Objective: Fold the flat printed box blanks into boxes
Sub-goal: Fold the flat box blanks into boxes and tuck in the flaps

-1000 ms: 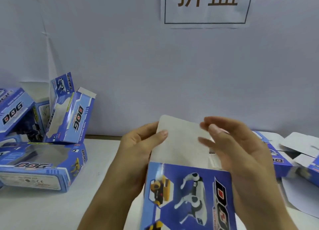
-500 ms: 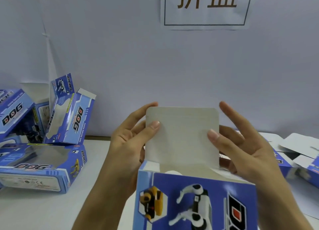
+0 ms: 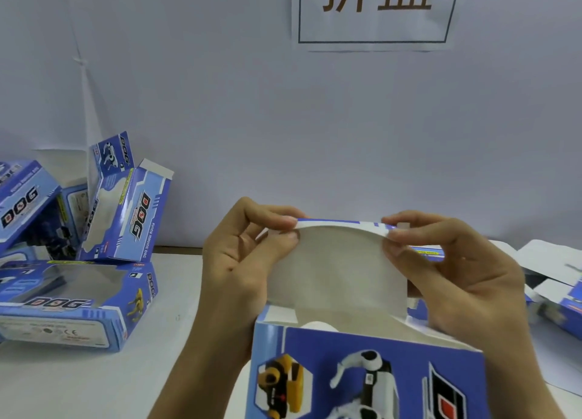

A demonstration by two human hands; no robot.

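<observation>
Box (image 3: 365,374) stood upright before you at 6 o'clock, low in the view, its blue printed face with the robot dog turned toward you and its top open. You held its white top flap (image 3: 337,267) raised above the opening, bowed along its upper edge. Your left hand (image 3: 242,261) pinched the flap's corner at 10 o'clock between thumb and curled fingers; your right hand (image 3: 453,270) pinched the corner at 2 o'clock the same way. Folded boxes (image 3: 75,261) lay heaped at 9 o'clock on the white worktop (image 3: 78,384), some tilted against the wall. More printed blanks (image 3: 557,296) lay at 3 o'clock behind your right hand. A paper sign (image 3: 374,12) with two characters hung on the wall at 12 o'clock.
</observation>
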